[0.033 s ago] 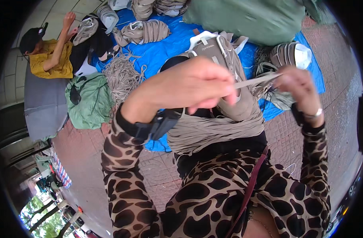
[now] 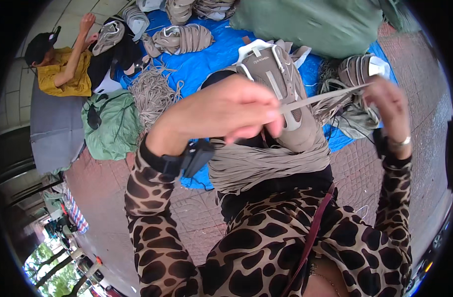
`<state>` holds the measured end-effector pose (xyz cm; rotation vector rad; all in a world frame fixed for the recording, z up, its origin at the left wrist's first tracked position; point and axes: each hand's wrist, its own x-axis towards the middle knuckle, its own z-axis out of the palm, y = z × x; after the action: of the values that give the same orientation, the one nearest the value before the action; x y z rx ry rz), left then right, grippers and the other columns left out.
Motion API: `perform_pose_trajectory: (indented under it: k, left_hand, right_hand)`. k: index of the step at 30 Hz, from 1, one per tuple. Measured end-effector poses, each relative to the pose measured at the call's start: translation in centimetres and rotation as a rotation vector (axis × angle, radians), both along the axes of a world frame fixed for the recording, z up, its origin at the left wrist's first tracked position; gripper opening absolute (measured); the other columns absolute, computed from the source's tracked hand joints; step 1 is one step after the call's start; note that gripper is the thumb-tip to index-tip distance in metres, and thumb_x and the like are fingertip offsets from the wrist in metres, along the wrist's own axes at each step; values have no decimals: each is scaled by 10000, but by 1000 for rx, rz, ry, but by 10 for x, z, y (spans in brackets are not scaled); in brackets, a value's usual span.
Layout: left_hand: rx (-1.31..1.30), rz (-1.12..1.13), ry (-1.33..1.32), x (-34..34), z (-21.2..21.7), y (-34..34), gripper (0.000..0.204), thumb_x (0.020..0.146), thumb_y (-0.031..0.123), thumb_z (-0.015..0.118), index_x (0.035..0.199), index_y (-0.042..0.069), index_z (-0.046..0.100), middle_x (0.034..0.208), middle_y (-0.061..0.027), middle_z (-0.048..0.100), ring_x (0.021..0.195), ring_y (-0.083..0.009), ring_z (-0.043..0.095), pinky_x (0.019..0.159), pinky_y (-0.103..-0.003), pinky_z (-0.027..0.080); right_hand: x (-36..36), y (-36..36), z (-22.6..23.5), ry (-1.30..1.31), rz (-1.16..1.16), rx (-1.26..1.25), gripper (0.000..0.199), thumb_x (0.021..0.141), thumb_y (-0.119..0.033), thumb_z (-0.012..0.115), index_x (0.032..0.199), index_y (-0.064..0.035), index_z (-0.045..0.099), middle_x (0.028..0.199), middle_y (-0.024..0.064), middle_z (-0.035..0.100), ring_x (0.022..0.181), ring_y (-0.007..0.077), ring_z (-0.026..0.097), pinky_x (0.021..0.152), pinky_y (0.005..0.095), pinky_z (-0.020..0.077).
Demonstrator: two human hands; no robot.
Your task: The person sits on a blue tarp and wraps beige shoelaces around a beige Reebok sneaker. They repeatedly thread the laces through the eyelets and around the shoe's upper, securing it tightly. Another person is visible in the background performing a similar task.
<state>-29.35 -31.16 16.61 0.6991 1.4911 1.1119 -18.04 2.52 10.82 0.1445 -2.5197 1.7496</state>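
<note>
A flat beige shoelace [image 2: 325, 98] is stretched between my two hands. My left hand [image 2: 226, 111] is closed, pinching one end of it above the shoe. Off to the right, my right hand [image 2: 390, 101] grips the other end; its fingers are slightly blurred. Beneath the lace, a beige-grey sneaker [image 2: 301, 131] lies on my lap with its toe towards me and its white-lined collar away. A thick bundle of beige laces [image 2: 271, 171] lies across my thighs, just below the toe.
A blue tarp [image 2: 226, 37] bears stacks of nested shoe uppers [image 2: 182, 40] and a heap of laces [image 2: 154, 91]. A big green sack [image 2: 305, 24] is at the back. At the left, a person in yellow [image 2: 60, 74] handles a shoe, near a green bag [image 2: 112, 126].
My right hand has moved to the right, and a longer stretch of lace shows between my hands. My left hand has shifted slightly left.
</note>
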Motion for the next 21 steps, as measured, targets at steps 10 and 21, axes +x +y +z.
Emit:
perform_pose_trajectory:
  k: [10,21]
  left_hand:
    - [-218,386,-109,13,-32,-128,261,970,184,566,846,-29,651,545,27,465,437,-20,366,410,-191,277]
    - [-10,55,181,40,-47,21,190,996,148,526,956,12,653,582,-27,578,505,-86,555,485,-256,417]
  right_hand:
    - [87,450,-105,178,-1198,-328,263,941,-199,665,1133,-20,673,911,30,662,711,75,538,624,206,451]
    - [-11,-52,-8,-324,104,-188,303,933,-76,602,1232,-36,630,853,-13,648,725,63,567,647,221,487]
